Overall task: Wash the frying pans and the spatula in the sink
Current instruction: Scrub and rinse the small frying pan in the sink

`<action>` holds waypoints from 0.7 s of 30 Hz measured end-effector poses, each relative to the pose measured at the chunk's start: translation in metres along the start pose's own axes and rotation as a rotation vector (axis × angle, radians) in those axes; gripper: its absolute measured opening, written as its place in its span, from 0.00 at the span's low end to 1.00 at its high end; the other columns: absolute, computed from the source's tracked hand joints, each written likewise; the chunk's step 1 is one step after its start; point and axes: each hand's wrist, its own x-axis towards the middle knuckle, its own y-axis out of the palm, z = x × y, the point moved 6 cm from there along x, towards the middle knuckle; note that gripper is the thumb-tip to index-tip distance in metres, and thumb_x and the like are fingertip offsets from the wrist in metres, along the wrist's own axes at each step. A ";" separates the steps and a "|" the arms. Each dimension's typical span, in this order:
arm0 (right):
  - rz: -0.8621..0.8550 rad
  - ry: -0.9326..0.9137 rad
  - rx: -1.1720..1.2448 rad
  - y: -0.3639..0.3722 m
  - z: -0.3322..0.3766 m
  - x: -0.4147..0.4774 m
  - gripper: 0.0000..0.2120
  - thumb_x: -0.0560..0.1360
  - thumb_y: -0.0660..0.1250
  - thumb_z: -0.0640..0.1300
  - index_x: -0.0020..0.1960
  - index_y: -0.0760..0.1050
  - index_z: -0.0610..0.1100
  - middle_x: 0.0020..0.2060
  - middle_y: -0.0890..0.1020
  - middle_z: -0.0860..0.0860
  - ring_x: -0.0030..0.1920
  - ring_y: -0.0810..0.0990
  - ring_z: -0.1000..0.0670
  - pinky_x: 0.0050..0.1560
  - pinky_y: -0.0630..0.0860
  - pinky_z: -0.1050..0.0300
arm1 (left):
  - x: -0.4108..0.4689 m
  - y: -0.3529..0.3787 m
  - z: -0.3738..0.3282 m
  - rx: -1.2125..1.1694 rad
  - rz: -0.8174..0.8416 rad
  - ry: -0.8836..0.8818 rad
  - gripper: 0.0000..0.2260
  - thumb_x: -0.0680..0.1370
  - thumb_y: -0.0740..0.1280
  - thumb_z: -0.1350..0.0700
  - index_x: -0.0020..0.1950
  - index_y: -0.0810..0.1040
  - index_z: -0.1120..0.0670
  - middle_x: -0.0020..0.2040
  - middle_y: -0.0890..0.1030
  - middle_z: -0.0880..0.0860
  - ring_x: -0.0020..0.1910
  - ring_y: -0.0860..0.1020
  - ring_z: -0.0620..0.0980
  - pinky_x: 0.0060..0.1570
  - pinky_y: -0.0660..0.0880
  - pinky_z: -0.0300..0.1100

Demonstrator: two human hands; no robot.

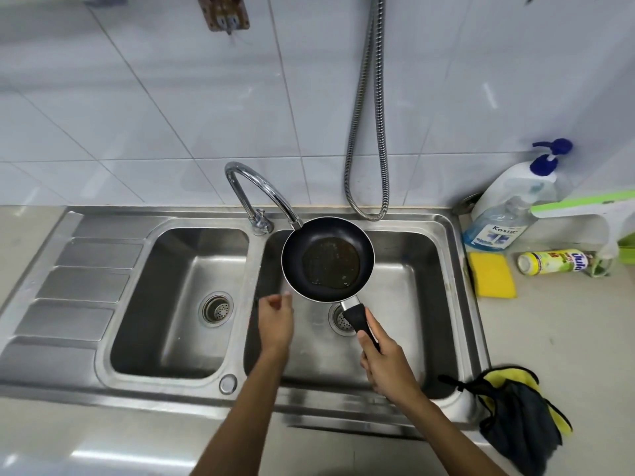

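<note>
The sink (165, 393) has 2 basins. Your pan (328, 259) hangs above the right basin, its far rim under the tap (261, 187), with a brown film on its base. Your right hand (386, 364) wraps its fingers round the pan's black handle. Your left hand (276, 319) hovers just beside the near rim, fingers loosely curled, holding nothing. A sponge (493, 274) lies right of the sink.

I'm in a home kitchen: a double-bowl steel sink (178, 304) with a curved tap (254, 182), white wall tiles (137, 115) behind it, and a dish soap bottle (498, 221), yellow sponge (493, 274) and cloth (519, 417) on my countertop (567, 321)
</note>
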 end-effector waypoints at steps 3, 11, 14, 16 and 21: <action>-0.020 0.038 0.049 0.006 0.002 -0.005 0.21 0.85 0.55 0.54 0.74 0.57 0.73 0.26 0.73 0.54 0.24 0.67 0.55 0.23 0.65 0.61 | -0.051 0.031 0.027 0.052 0.159 -0.051 0.11 0.83 0.65 0.46 0.52 0.78 0.54 0.50 0.84 0.56 0.53 0.82 0.57 0.55 0.78 0.52; -0.055 0.027 0.024 0.010 0.015 -0.019 0.22 0.86 0.52 0.46 0.75 0.62 0.67 0.56 0.82 0.57 0.42 0.82 0.62 0.40 0.76 0.72 | -0.092 0.092 0.029 -0.178 0.390 -0.176 0.17 0.81 0.69 0.48 0.54 0.82 0.63 0.39 0.86 0.55 0.37 0.84 0.52 0.36 0.82 0.44; -0.076 -0.025 -0.050 -0.005 0.020 -0.014 0.17 0.85 0.56 0.51 0.68 0.69 0.71 0.50 0.84 0.61 0.43 0.84 0.60 0.42 0.79 0.68 | -0.088 0.093 0.028 -0.133 0.318 -0.083 0.15 0.82 0.69 0.50 0.51 0.83 0.63 0.44 0.87 0.61 0.45 0.86 0.58 0.48 0.83 0.52; -0.072 -0.030 -0.137 -0.026 0.022 -0.003 0.13 0.83 0.60 0.52 0.65 0.72 0.67 0.48 0.85 0.59 0.42 0.85 0.58 0.42 0.82 0.59 | -0.085 0.092 0.027 -0.137 0.299 -0.045 0.14 0.83 0.68 0.52 0.49 0.83 0.63 0.39 0.86 0.59 0.38 0.85 0.54 0.41 0.83 0.46; -0.383 -0.060 -0.550 -0.127 0.025 0.038 0.15 0.80 0.64 0.48 0.66 0.74 0.48 0.56 0.82 0.44 0.55 0.81 0.41 0.54 0.79 0.44 | -0.093 0.096 0.037 -0.314 0.377 -0.136 0.13 0.84 0.66 0.53 0.47 0.79 0.62 0.32 0.77 0.54 0.26 0.74 0.47 0.25 0.74 0.40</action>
